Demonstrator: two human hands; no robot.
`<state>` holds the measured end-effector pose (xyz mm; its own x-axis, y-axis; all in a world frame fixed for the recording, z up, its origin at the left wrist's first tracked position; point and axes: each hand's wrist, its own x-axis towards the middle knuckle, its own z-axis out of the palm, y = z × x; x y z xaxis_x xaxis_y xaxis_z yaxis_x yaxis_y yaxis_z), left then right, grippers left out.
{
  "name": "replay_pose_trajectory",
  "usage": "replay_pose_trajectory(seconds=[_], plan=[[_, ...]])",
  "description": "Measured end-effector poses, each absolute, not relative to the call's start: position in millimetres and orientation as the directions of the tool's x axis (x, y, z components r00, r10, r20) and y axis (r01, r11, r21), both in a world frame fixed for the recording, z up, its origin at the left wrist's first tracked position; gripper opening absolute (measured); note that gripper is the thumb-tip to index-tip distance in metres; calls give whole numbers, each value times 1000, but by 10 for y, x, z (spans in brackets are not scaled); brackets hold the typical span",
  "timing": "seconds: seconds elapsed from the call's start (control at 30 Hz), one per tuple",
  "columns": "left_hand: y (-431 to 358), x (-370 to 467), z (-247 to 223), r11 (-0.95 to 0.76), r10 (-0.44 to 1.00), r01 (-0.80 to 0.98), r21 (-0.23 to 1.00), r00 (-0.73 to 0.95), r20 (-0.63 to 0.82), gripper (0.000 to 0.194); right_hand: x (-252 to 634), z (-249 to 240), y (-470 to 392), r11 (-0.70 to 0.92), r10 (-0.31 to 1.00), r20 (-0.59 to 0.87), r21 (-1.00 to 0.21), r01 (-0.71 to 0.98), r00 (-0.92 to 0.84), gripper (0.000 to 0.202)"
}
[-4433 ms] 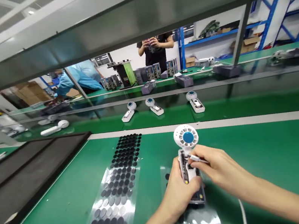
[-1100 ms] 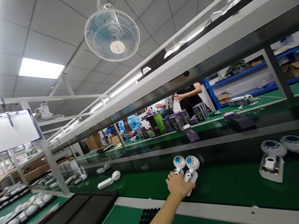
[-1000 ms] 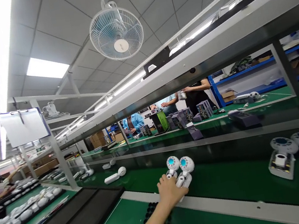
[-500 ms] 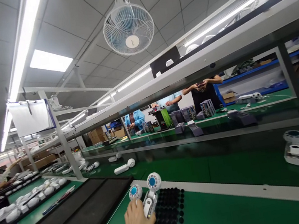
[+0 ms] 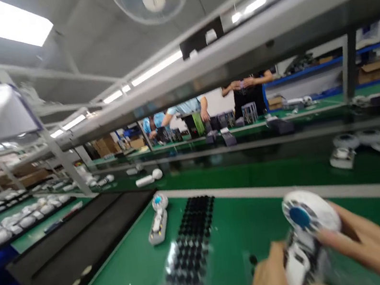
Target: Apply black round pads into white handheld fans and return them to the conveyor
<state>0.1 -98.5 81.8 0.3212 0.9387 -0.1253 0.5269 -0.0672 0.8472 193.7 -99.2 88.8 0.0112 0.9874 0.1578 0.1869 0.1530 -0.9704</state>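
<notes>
My left hand (image 5: 271, 277) is closed around the lower body of a white handheld device (image 5: 303, 218), which has a round vented head with a blue centre. The device is tilted above the green work surface, and its handle shows inner parts. My right hand (image 5: 367, 241) grips the round head from the right, its fingers pressed on the rim; motion blurs it somewhat. A second such device (image 5: 157, 221) lies on the green surface to the left, head away from me. Between the two is a clear sheet of black round pads (image 5: 190, 244).
A black tray (image 5: 92, 232) lies at left, beyond it a tray of white parts (image 5: 28, 218). More devices rest on the dark green conveyor (image 5: 238, 168), including a pair (image 5: 344, 150) at right. A white shelf beam (image 5: 179, 81) crosses overhead. Co-workers' hands (image 5: 203, 113) show across the line.
My left hand has moved right, away from the pad sheet's top. One device is in both hands; the other stays on the surface. My right hand has come into view, and the view has tilted down.
</notes>
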Motion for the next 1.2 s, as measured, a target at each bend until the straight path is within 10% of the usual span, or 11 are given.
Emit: replay_pose_trajectory(seconds=[0.17,0.3,0.67,1.2], plan=[[-961,7,1018,258,728,109,960,632,-267,42,1798,1222,-1007,76,996,75,-997,17,-54,41],[-741,11,976,300,830,-42,953,504,-239,32,1749,1132,-940,62,989,44,-989,132,-139,31],[-463,192,635,102,957,89,991,262,-122,24,1408,748,-1333,389,901,-21,-407,827,-434,8],[-506,149,612,47,978,272,961,183,-100,20,1273,806,-1292,278,926,-62,-554,785,-372,19]])
